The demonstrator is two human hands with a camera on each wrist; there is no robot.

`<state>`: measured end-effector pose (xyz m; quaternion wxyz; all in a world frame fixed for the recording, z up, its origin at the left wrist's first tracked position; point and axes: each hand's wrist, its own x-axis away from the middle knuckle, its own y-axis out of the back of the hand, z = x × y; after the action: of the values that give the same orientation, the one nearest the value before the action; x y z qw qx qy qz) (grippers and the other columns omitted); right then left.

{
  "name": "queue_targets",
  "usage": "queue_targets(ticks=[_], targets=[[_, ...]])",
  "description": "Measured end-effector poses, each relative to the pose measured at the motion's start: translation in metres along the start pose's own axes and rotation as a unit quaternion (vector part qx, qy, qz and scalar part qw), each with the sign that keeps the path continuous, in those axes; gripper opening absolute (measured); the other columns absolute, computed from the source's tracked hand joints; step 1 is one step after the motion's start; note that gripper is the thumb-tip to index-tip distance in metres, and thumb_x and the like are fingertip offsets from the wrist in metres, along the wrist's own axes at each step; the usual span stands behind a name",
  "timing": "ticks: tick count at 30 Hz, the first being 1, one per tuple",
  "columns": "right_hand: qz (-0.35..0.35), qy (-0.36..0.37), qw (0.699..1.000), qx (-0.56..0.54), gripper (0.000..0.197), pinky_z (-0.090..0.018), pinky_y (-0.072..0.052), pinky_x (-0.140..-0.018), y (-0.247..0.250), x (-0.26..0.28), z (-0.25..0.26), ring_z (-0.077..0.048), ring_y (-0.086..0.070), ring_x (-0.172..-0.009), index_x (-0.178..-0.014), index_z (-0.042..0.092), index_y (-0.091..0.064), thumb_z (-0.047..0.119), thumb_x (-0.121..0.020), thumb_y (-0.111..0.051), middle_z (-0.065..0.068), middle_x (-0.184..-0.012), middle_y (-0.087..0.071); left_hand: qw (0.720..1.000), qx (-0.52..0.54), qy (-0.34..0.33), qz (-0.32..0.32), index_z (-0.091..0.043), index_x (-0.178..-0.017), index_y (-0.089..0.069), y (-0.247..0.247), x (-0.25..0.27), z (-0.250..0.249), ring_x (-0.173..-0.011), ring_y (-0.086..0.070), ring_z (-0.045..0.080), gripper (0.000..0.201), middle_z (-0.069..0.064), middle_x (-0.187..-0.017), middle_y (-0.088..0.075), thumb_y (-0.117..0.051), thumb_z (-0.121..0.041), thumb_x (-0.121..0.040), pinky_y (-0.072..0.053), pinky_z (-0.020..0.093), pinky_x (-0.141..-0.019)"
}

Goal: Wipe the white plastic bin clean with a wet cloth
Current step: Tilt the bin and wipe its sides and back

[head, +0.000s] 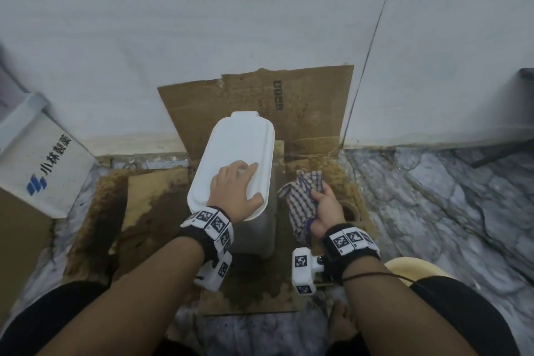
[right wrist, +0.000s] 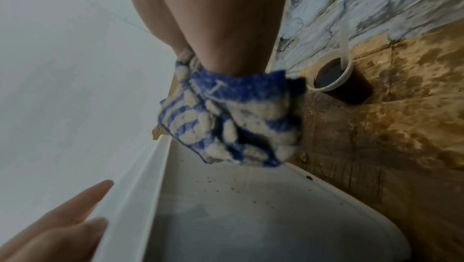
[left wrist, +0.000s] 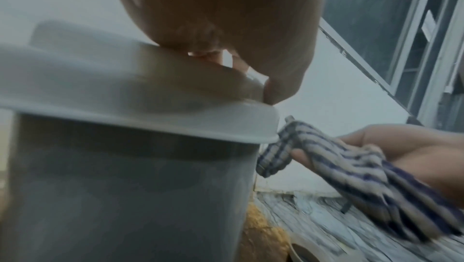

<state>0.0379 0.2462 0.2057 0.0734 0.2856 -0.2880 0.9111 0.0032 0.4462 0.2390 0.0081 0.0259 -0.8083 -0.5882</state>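
A tall white plastic bin (head: 231, 150) with a closed lid stands upright on wet, stained cardboard (head: 144, 205). My left hand (head: 235, 186) lies flat on the near part of the lid, fingers spread. The thumb (left wrist: 276, 91) reaches the lid's right edge. My right hand (head: 325, 205) grips a blue-and-white checked cloth (head: 300, 196) just right of the bin. In the left wrist view the cloth (left wrist: 339, 163) hangs beside the lid's rim. In the right wrist view the bunched cloth (right wrist: 231, 119) is close over the bin's side wall (right wrist: 238, 196), which carries dark specks.
A cup of dark liquid (right wrist: 331, 79) with a stick in it stands on the cardboard right of the bin. A white box with blue print (head: 43, 159) sits at the left by the wall. Marbled floor (head: 433, 196) spreads to the right. My knees frame the bottom.
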Motion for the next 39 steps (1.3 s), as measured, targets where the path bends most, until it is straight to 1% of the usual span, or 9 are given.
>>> queue_targets(ticks=[7,12,18,21,25,29,32,36,39], targets=[[0.070,-0.020,0.997,0.008,0.041,-0.057,-0.047,-0.100,-0.054,0.000,-0.034,-0.035,-0.064,-0.111,-0.137,0.020,-0.049,0.004,-0.101,-0.036,-0.017,-0.123,-0.065,0.995,0.056,0.074,-0.038,-0.030,-0.141,-0.040,0.018,0.001,0.049,-0.126,-0.036,0.026,0.076,0.001,-0.141,-0.038,-0.049,-0.054,-0.070,-0.031,0.044,-0.106],[0.065,-0.025,0.997,-0.029,0.042,-0.048,-0.055,-0.087,-0.104,-0.003,-0.065,-0.036,-0.064,-0.109,-0.136,0.021,-0.048,0.002,-0.100,-0.038,-0.018,-0.123,-0.064,0.988,0.096,0.093,-0.071,-0.026,-0.130,-0.051,0.026,-0.003,0.074,-0.122,-0.040,0.028,0.071,0.003,-0.131,-0.044,-0.050,-0.048,-0.062,-0.035,0.044,-0.103],[0.007,0.083,0.979,0.187,0.034,-0.038,-0.053,-0.093,-0.134,-0.010,-0.102,-0.020,-0.063,-0.100,-0.118,0.027,-0.044,0.005,-0.095,-0.055,-0.008,-0.116,-0.061,0.986,0.104,0.074,-0.104,-0.023,-0.133,-0.046,0.017,-0.005,0.111,-0.128,-0.038,0.028,0.076,0.005,-0.137,-0.044,-0.036,-0.057,-0.066,-0.032,0.045,-0.105],[0.037,0.107,0.958,0.264,0.024,-0.034,-0.049,-0.100,-0.142,-0.012,-0.119,-0.017,-0.060,-0.111,-0.120,0.022,-0.056,0.014,-0.097,-0.053,-0.004,-0.126,-0.062,0.992,0.078,0.046,-0.086,-0.024,-0.145,-0.037,0.013,-0.009,0.131,-0.142,-0.030,0.024,0.080,0.002,-0.153,-0.036,-0.035,-0.062,-0.075,-0.027,0.049,-0.114],[0.099,0.079,0.948,0.293,0.042,-0.042,-0.043,-0.108,-0.146,-0.019,-0.135,-0.013,-0.055,-0.123,-0.128,0.033,-0.060,0.033,-0.089,-0.044,0.009,-0.134,-0.059,0.991,0.110,0.049,-0.065,-0.023,-0.152,-0.027,0.012,-0.010,0.144,-0.147,-0.023,0.020,0.086,0.001,-0.159,-0.027,-0.033,-0.065,-0.076,-0.023,0.048,-0.118],[0.167,0.071,0.946,0.270,0.049,-0.030,-0.047,-0.104,-0.146,-0.011,-0.125,-0.011,-0.055,-0.123,-0.144,0.023,-0.046,0.007,-0.099,-0.039,0.005,-0.140,-0.054,0.987,0.137,0.055,-0.066,-0.023,-0.152,-0.026,0.013,-0.009,0.150,-0.148,-0.021,0.018,0.088,0.000,-0.160,-0.026,-0.033,-0.064,-0.075,-0.022,0.046,-0.119],[0.166,0.103,0.935,0.296,0.048,-0.037,-0.049,-0.103,-0.137,-0.013,-0.124,-0.013,-0.059,-0.119,-0.140,0.024,-0.037,0.006,-0.097,-0.051,-0.001,-0.136,-0.057,0.987,0.137,0.055,-0.068,-0.024,-0.152,-0.026,0.012,-0.009,0.153,-0.148,-0.022,0.018,0.086,-0.001,-0.160,-0.026,-0.034,-0.064,-0.076,-0.023,0.047,-0.118],[0.125,0.103,0.941,0.295,0.031,-0.029,-0.055,-0.091,-0.134,-0.012,-0.123,-0.012,-0.063,-0.105,-0.123,0.019,-0.043,0.007,-0.097,-0.053,0.000,-0.123,-0.062,0.986,0.144,0.049,-0.070,-0.024,-0.151,-0.027,0.011,-0.010,0.155,-0.147,-0.024,0.018,0.084,-0.001,-0.159,-0.028,-0.034,-0.063,-0.078,-0.024,0.048,-0.117],[0.125,0.087,0.952,0.267,0.031,-0.041,-0.053,-0.097,-0.142,-0.006,-0.121,-0.020,-0.064,-0.109,-0.124,0.015,-0.055,0.007,-0.095,-0.055,-0.005,-0.122,-0.064,0.984,0.156,0.046,-0.077,-0.023,-0.151,-0.030,0.011,-0.010,0.153,-0.146,-0.025,0.018,0.081,-0.001,-0.158,-0.030,-0.033,-0.061,-0.079,-0.024,0.049,-0.117]])
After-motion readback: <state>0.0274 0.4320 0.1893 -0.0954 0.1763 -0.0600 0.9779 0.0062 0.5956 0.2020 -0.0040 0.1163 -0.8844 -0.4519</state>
